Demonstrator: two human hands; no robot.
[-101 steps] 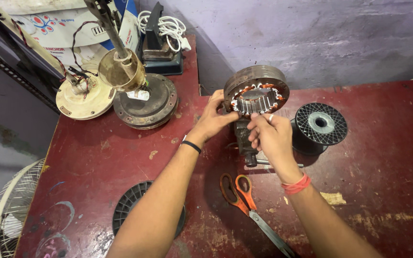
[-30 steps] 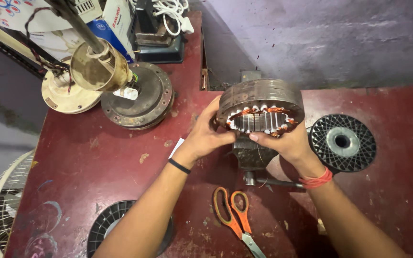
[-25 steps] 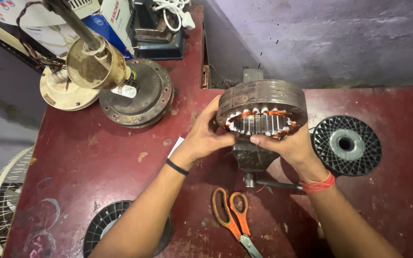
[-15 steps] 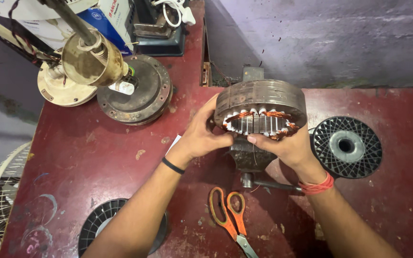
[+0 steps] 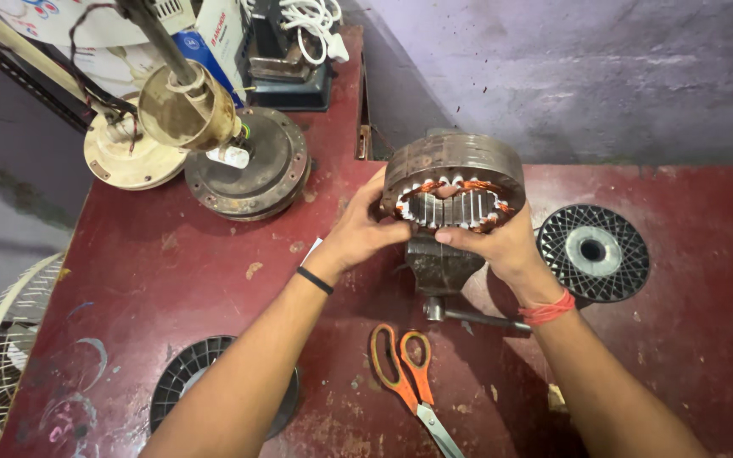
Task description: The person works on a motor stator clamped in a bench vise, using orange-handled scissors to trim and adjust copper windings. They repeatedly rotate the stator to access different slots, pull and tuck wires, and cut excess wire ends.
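Observation:
A round brown motor stator (image 5: 454, 174) with copper windings and white slot liners stands on edge above a small metal bench vise (image 5: 439, 265). My left hand (image 5: 361, 230) grips its left rim. My right hand (image 5: 497, 244) holds its lower right rim, with a finger at the winding slots. Both hands are wrapped on the same stator.
Orange-handled scissors (image 5: 407, 377) lie near the front of the red table (image 5: 171, 280). A black wire spool (image 5: 592, 252) sits at right, another (image 5: 190, 380) at front left. A fan motor housing (image 5: 246, 170) with a downrod stands at back left; a white fan guard (image 5: 2, 348) hangs off the left edge.
Earlier my fingers picked at the stator's slots from the front; now both hands grip its rim. Over the last second the hands and stator have barely moved.

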